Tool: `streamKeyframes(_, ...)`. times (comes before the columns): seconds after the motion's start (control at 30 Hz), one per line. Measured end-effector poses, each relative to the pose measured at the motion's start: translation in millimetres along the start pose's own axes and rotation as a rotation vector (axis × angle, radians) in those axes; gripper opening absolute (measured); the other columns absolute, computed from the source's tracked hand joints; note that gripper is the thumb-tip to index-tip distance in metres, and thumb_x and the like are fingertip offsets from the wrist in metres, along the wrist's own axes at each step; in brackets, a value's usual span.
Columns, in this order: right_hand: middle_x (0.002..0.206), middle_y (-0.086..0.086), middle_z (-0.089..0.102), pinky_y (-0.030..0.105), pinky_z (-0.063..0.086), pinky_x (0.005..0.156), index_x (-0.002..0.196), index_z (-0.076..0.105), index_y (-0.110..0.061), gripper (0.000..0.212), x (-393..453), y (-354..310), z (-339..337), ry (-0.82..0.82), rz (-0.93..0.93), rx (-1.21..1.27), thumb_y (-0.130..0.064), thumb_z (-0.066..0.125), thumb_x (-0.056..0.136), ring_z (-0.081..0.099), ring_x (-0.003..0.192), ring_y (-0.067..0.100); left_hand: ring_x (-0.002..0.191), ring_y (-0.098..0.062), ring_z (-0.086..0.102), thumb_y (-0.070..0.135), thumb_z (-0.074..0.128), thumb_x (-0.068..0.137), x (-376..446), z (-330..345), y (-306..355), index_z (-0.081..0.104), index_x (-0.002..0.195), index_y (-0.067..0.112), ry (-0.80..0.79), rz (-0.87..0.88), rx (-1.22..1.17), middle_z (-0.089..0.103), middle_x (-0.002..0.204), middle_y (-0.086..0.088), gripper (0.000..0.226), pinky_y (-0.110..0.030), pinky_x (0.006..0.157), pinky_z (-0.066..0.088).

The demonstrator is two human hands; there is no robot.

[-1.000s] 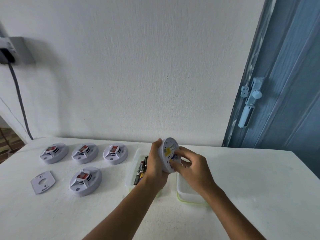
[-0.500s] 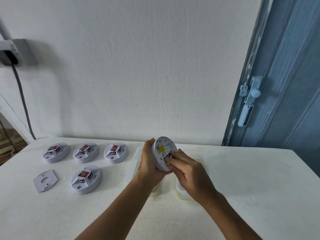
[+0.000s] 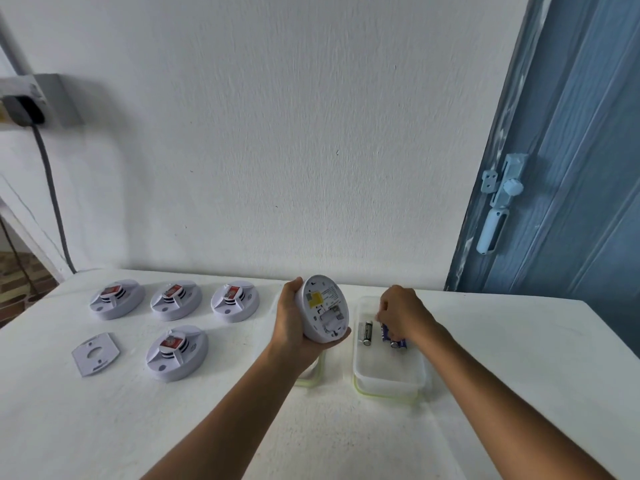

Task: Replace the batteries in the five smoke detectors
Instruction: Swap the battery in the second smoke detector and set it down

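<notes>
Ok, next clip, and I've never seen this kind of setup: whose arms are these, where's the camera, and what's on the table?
There is no machine here: these are a person's two bare arms, filmed by one wide-angle camera on their head, looking forward and down. The left hand holds a white smoke detector with its back turned toward the camera. The right hand reaches into a clear container that holds a few batteries, fingers curled at purple ones. On the white table to the left lie four more detectors face up and a loose flat plate. A second container sits mostly hidden behind the left hand.
</notes>
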State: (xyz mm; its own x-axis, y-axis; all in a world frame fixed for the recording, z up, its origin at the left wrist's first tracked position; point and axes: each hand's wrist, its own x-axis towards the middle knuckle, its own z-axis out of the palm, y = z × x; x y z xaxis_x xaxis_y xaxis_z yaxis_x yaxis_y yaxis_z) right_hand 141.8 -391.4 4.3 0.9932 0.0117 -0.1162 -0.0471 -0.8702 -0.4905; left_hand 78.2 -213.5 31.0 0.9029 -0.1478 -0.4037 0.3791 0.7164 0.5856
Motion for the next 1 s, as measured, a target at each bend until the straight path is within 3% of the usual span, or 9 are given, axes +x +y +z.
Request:
streamKeyframes(0.1, 0.069, 0.007, 0.051, 0.023, 0.040, 0.051, 0.066, 0.044, -0.009, 0.024, 8.2, -3.3, 8.9, -0.045, -0.003, -0.094, -0.005, 0.060, 0.084, 0.065, 0.072, 0.028, 0.103, -0.033, 0.054, 0.050, 0.042, 0.091, -1.6, -2.6, -0.3, 0.066, 0.103, 0.014, 0.016, 0.009, 0.003, 0.059, 0.111, -0.016, 0.045, -0.051, 0.093, 0.040)
streamKeyframes(0.27, 0.069, 0.000, 0.036, 0.027, 0.039, 0.065, 0.063, 0.029, -0.016, 0.040, 3.3, -4.6, 14.7, 0.007, -0.065, -0.279, -0.009, 0.060, 0.086, 0.050, 0.075, 0.025, 0.104, -0.034, 0.054, 0.050, 0.042, 0.091, -7.0, -6.7, 2.3, 0.065, 0.103, 0.014, 0.030, 0.016, 0.007, 0.059, 0.112, -0.017, 0.045, -0.050, 0.090, 0.042)
streamKeyframes(0.33, 0.071, 0.002, 0.041, 0.027, 0.040, 0.063, 0.064, 0.034, -0.013, 0.032, -0.1, -9.0, 11.7, 0.026, -0.049, -0.243, -0.007, 0.058, 0.086, 0.052, 0.074, 0.026, 0.103, -0.034, 0.054, 0.050, 0.042, 0.091, -8.7, -10.3, 6.2, 0.065, 0.105, 0.014, 0.033, 0.024, -0.002, 0.059, 0.112, -0.018, 0.045, -0.050, 0.085, 0.044)
streamKeyframes(0.43, 0.082, 0.009, 0.058, 0.027, 0.043, 0.061, 0.077, 0.057, -0.008, 0.009, -9.9, -21.6, 2.3, 0.132, -0.063, -0.103, -0.005, 0.052, 0.084, 0.060, 0.076, 0.030, 0.104, -0.034, 0.054, 0.051, 0.042, 0.091, -9.1, -18.6, 16.8, 0.064, 0.108, 0.014, 0.021, 0.064, -0.021, 0.059, 0.113, -0.018, 0.046, -0.049, 0.083, 0.046)
streamKeyframes(0.53, 0.091, 0.007, 0.069, 0.025, 0.046, 0.067, 0.090, 0.070, -0.012, 0.013, -31.2, -45.6, -0.9, 0.156, -0.211, 0.042, -0.011, 0.058, 0.088, 0.065, 0.081, 0.023, 0.101, -0.034, 0.054, 0.051, 0.041, 0.092, -9.3, -30.0, 34.3, 0.065, 0.105, 0.013, 0.006, 0.123, -0.034, 0.061, 0.108, -0.017, 0.047, -0.050, 0.086, 0.044)
streamKeyframes(0.67, 0.096, 0.006, 0.072, 0.023, 0.043, 0.066, 0.102, 0.072, -0.013, 0.019, -56.9, -84.9, 15.7, 0.035, -0.415, 0.087, -0.010, 0.058, 0.089, 0.064, 0.078, 0.017, 0.101, -0.033, 0.054, 0.052, 0.043, 0.090, -8.3, -47.3, 56.1, 0.064, 0.107, 0.012, -0.010, 0.149, -0.040, 0.060, 0.107, -0.016, 0.048, -0.050, 0.091, 0.042)
streamKeyframes(0.77, 0.105, 0.007, 0.070, 0.028, 0.048, 0.075, 0.109, 0.070, -0.017, 0.030, -56.5, -105.6, 40.2, -0.007, -0.455, -0.100, -0.004, 0.054, 0.087, 0.065, 0.093, 0.024, 0.103, -0.034, 0.053, 0.051, 0.044, 0.091, -8.7, -60.0, 68.0, 0.064, 0.108, 0.012, 0.004, 0.140, -0.039, 0.058, 0.111, -0.017, 0.047, -0.054, 0.099, 0.038)
streamKeyframes(0.87, 0.110, 0.010, 0.065, 0.034, 0.044, 0.085, 0.113, 0.067, -0.013, 0.038, -51.8, -118.9, 58.5, -0.073, -0.449, -0.448, 0.005, 0.051, 0.083, 0.057, 0.102, 0.028, 0.107, -0.035, 0.054, 0.050, 0.044, 0.091, -10.2, -73.6, 78.5, 0.062, 0.115, 0.014, 0.029, 0.143, -0.024, 0.059, 0.118, -0.017, 0.047, -0.055, 0.094, 0.042)
streamKeyframes(1.0, 0.089, 0.003, 0.059, 0.037, 0.029, 0.086, 0.098, 0.065, -0.014, 0.031, -43.1, -126.5, 73.9, -0.089, -0.415, -0.677, 0.008, 0.051, 0.081, 0.049, 0.103, 0.027, 0.107, -0.035, 0.055, 0.049, 0.044, 0.092, -13.3, -89.1, 90.1, 0.062, 0.114, 0.015, 0.035, 0.133, -0.029, 0.059, 0.117, -0.018, 0.044, -0.054, 0.089, 0.045)
